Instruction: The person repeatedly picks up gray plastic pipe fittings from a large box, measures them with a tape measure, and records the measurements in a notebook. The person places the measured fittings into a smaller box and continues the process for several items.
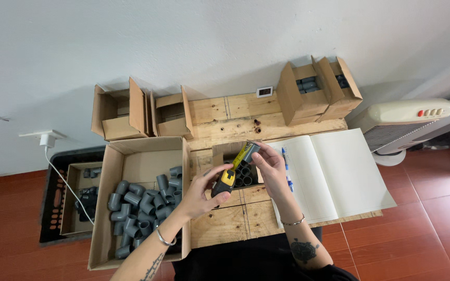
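Left hand (204,192) clasps a yellow-black caliper (231,173), right hand (269,165) pinching a grey fitting (251,151) in its jaws above the wooden table (225,221), beside 1 open notebook (334,174); reading illegible.

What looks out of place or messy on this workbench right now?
Little stands out. The grey pipe elbows lie jumbled in the big cardboard box, and the open notebook overhangs the pallet table edge.

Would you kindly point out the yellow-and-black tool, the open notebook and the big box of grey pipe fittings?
yellow-and-black tool (228,178): head view, on its yellow body.
open notebook (347,166): head view, on the blank right page.
big box of grey pipe fittings (144,164): head view, on its bare inner wall.
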